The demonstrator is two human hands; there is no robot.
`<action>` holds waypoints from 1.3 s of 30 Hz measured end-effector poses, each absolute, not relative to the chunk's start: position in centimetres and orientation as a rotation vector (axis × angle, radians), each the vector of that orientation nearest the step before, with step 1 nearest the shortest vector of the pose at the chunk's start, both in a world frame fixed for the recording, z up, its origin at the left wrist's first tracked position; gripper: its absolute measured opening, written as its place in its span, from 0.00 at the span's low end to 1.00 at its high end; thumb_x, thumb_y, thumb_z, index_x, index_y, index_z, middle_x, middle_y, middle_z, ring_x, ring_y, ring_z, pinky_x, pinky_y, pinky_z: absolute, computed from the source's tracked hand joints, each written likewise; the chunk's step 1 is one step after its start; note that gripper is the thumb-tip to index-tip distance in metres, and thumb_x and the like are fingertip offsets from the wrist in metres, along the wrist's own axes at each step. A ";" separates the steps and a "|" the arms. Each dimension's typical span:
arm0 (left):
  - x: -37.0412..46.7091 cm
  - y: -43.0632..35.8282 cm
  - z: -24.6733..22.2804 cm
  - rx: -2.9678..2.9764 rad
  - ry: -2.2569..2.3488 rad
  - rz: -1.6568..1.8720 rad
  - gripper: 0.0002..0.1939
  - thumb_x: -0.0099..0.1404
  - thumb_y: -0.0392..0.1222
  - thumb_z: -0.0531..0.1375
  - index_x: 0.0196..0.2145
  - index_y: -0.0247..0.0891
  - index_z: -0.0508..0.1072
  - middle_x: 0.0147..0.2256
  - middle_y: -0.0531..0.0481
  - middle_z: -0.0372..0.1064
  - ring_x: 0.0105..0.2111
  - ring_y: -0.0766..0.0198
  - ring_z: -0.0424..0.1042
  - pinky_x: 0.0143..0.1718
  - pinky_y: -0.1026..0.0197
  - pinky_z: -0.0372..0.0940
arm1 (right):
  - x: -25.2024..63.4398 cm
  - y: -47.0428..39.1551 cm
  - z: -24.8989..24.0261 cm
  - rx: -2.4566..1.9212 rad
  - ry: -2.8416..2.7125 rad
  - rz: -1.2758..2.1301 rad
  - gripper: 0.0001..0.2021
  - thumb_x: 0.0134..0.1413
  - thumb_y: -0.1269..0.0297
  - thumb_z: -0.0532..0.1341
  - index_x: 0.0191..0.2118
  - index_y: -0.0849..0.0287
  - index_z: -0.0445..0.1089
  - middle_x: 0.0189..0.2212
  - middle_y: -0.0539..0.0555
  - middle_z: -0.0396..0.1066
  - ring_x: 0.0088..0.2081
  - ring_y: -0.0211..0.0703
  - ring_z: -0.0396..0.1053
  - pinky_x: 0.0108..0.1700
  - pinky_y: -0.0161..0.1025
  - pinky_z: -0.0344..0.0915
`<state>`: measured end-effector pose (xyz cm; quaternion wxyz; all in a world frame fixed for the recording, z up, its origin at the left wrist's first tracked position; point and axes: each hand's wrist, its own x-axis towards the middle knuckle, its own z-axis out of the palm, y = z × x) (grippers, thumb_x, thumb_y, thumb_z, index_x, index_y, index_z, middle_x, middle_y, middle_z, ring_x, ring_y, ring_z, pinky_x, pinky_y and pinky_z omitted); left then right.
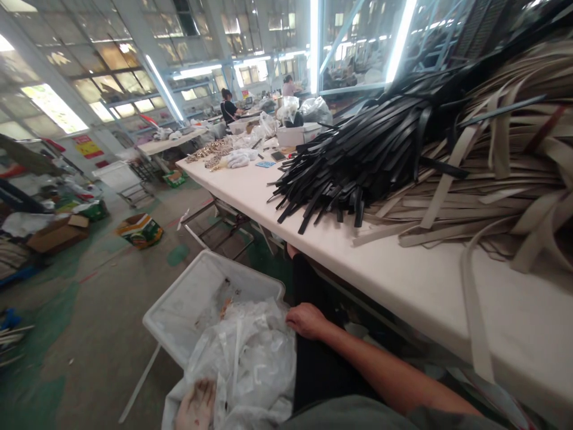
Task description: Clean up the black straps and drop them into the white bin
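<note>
Translucent plastic bagging (259, 358) lies crumpled in the near part of the white bin (176, 295), spilling towards its right edge. It looks light, soft and a bit slippery, so I judge its bunched folds would give a surer grip than one thin layer. My right hand (308, 321) is curled beside the bagging; I cannot tell whether it pinches any. My left hand (197, 406) lies palm up and open against it, near the bin's near left corner. I count one bin, one heap of bagging, and two bundles on the table (237, 182): black strips (353, 149), beige strips (447, 203).
</note>
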<state>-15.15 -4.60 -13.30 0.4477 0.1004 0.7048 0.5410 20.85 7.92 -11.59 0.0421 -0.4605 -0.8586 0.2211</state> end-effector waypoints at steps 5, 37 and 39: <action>-16.0 -4.5 -14.1 0.082 1.646 1.358 0.08 0.37 0.42 0.62 0.18 0.58 0.76 0.30 0.51 0.77 0.56 0.43 0.68 0.48 0.51 0.72 | 20.9 8.1 -11.7 -1.413 -2.601 0.696 0.14 0.61 0.63 0.55 0.37 0.55 0.79 0.37 0.56 0.79 0.38 0.48 0.75 0.39 0.37 0.62; 0.1 0.8 -0.3 0.875 1.077 0.848 0.24 0.55 0.57 0.68 0.36 0.31 0.77 0.24 0.46 0.73 0.27 0.62 0.73 0.35 0.59 0.68 | 13.4 8.9 -1.5 -0.735 -1.093 2.329 0.20 0.61 0.49 0.60 0.38 0.65 0.76 0.37 0.57 0.78 0.35 0.39 0.74 0.38 0.33 0.69; 0.1 -0.2 -0.8 0.833 1.091 0.864 0.25 0.55 0.58 0.68 0.39 0.31 0.76 0.24 0.47 0.73 0.27 0.62 0.72 0.36 0.58 0.69 | 13.0 9.0 -1.3 -0.775 -1.120 2.225 0.16 0.57 0.55 0.64 0.38 0.66 0.76 0.38 0.57 0.78 0.35 0.38 0.73 0.36 0.31 0.68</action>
